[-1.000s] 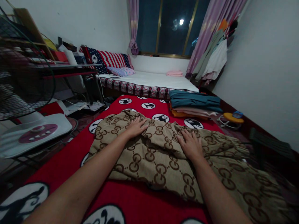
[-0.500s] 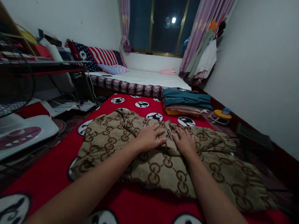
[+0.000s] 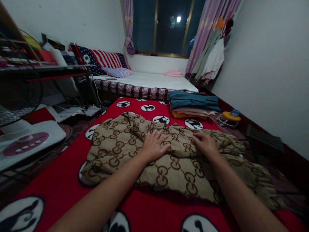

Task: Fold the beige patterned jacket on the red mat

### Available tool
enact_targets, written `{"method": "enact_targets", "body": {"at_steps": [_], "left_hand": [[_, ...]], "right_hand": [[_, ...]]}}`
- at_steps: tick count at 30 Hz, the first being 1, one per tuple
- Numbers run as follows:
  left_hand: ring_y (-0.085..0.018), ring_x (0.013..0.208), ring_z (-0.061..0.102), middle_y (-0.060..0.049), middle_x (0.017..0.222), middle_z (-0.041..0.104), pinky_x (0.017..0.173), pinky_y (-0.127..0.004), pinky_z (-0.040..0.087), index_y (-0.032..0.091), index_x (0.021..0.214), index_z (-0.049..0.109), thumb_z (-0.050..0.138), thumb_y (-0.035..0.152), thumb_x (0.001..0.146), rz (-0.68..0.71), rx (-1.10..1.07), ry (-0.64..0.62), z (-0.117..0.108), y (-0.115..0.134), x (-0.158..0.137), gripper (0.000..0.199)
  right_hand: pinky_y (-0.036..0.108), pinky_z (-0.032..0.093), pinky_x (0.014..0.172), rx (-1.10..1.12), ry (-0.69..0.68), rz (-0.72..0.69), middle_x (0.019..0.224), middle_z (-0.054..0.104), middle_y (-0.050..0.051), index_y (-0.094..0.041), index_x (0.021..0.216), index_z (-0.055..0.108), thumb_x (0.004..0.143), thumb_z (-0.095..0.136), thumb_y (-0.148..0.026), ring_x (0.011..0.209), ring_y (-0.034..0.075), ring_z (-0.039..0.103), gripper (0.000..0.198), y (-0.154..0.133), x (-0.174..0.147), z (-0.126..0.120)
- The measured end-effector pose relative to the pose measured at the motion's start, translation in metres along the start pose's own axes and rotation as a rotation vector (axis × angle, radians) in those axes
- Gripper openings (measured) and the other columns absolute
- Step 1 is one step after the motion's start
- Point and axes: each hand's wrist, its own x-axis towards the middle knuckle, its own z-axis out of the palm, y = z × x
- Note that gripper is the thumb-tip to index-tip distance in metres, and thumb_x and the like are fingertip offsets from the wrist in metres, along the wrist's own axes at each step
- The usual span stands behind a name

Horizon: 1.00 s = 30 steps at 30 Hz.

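Fingers of both hands lie flat on tan blanket.

No words, numbers or labels could be read anywhere I looked. The nearest thing to a sign was the tan blanket under my hands, which carried a repeating brown motif of interlocked G-like rings, a brand-style monogram, with no lettering spelled out. At twelve o'clock beyond it, the red spread showed white discs with black figures, no writing on them. At eleven o'clock, the pillow bore a stars-and-stripes flag pattern, again without any legible text.
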Motion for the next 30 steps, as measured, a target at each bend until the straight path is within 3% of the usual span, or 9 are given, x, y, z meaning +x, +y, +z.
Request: {"method": "enact_targets", "body": {"at_steps": [3, 6, 9, 14, 18, 22, 25, 28, 30], "left_hand": [[-0.029, 0.144, 0.027, -0.002, 0.155, 0.034, 0.116, -0.055, 0.019, 0.036, 0.141, 0.045, 0.037, 0.062, 0.092, 0.0, 0.008, 0.022, 0.002, 0.0, -0.001, 0.056], [-0.029, 0.144, 0.027, -0.002, 0.155, 0.035, 0.116, -0.056, 0.02, 0.036, 0.141, 0.045, 0.037, 0.061, 0.092, 0.001, 0.01, 0.035, 0.001, 0.001, -0.002, 0.056], [-0.029, 0.144, 0.027, -0.003, 0.155, 0.035, 0.116, -0.056, 0.02, 0.035, 0.141, 0.045, 0.037, 0.061, 0.092, 0.003, 0.009, 0.034, 0.0, 0.002, -0.002, 0.055], [-0.029, 0.144, 0.026, -0.001, 0.155, 0.035, 0.116, -0.055, 0.019, 0.037, 0.141, 0.045, 0.037, 0.061, 0.092, 0.007, 0.002, 0.014, -0.001, 0.001, -0.001, 0.055], [-0.028, 0.144, 0.026, 0.0, 0.156, 0.034, 0.116, -0.054, 0.019, 0.038, 0.141, 0.045, 0.038, 0.061, 0.092, 0.007, 0.002, 0.002, 0.0, 0.0, 0.0, 0.054], [-0.029, 0.144, 0.026, 0.0, 0.155, 0.034, 0.116, -0.054, 0.019, 0.038, 0.141, 0.045, 0.038, 0.061, 0.092, 0.012, 0.004, 0.003, 0.0, 0.0, -0.001, 0.055], [-0.029, 0.144, 0.026, -0.001, 0.155, 0.034, 0.117, -0.054, 0.018, 0.037, 0.141, 0.045, 0.037, 0.06, 0.093, 0.01, 0.005, 0.015, 0.0, 0.001, -0.001, 0.054], [-0.029, 0.144, 0.027, -0.001, 0.155, 0.035, 0.116, -0.054, 0.019, 0.037, 0.141, 0.046, 0.038, 0.061, 0.092, 0.008, 0.006, 0.016, 0.0, 0.001, -0.002, 0.055], [-0.029, 0.144, 0.027, -0.002, 0.155, 0.035, 0.116, -0.054, 0.019, 0.036, 0.141, 0.046, 0.037, 0.061, 0.092, 0.009, 0.003, 0.017, 0.0, 0.001, -0.002, 0.055]], "right_hand": [[0.044, 0.044, 0.093, -0.171, 0.217, 0.106, 0.128, 0.061, 0.013, -0.019, 0.121, 0.065, 0.086, 0.047, -0.038, 0.115, 0.032, 0.054, 0.043, 0.03, 0.008, -0.021], [0.047, 0.045, 0.083, -0.339, 0.124, 0.231, 0.121, 0.061, 0.021, -0.013, 0.127, 0.059, 0.082, 0.055, -0.048, 0.11, 0.038, 0.055, 0.057, 0.049, 0.012, -0.031], [0.04, 0.045, 0.078, -0.345, 0.033, 0.131, 0.112, 0.064, 0.015, -0.022, 0.123, 0.064, 0.082, 0.056, -0.042, 0.102, 0.034, 0.059, 0.046, 0.051, 0.012, -0.04], [0.036, 0.046, 0.081, -0.218, 0.305, 0.026, 0.115, 0.063, 0.011, -0.026, 0.125, 0.063, 0.085, 0.052, -0.039, 0.102, 0.029, 0.059, 0.043, 0.055, 0.005, -0.06], [0.046, 0.047, 0.085, -0.309, 0.052, 0.201, 0.121, 0.059, 0.016, -0.022, 0.114, 0.069, 0.082, 0.056, -0.046, 0.111, 0.037, 0.054, 0.041, 0.075, -0.007, -0.056], [0.054, 0.046, 0.09, -0.327, 0.093, 0.302, 0.141, 0.043, 0.022, -0.016, 0.138, 0.048, 0.08, 0.052, -0.065, 0.125, 0.043, 0.046, 0.076, 0.091, -0.018, -0.05], [0.058, 0.046, 0.087, -0.252, -0.038, 0.42, 0.131, 0.052, 0.027, -0.012, 0.144, 0.038, 0.071, 0.044, -0.084, 0.115, 0.044, 0.055, 0.103, 0.101, -0.024, -0.053], [0.058, 0.048, 0.083, -0.246, -0.121, 0.469, 0.118, 0.062, 0.027, -0.011, 0.145, 0.038, 0.067, 0.04, -0.089, 0.102, 0.043, 0.063, 0.11, 0.114, -0.026, -0.055], [0.05, 0.05, 0.076, -0.274, -0.068, 0.404, 0.105, 0.068, 0.025, -0.009, 0.141, 0.046, 0.066, 0.046, -0.087, 0.086, 0.037, 0.068, 0.108, 0.122, -0.023, -0.057]]}}
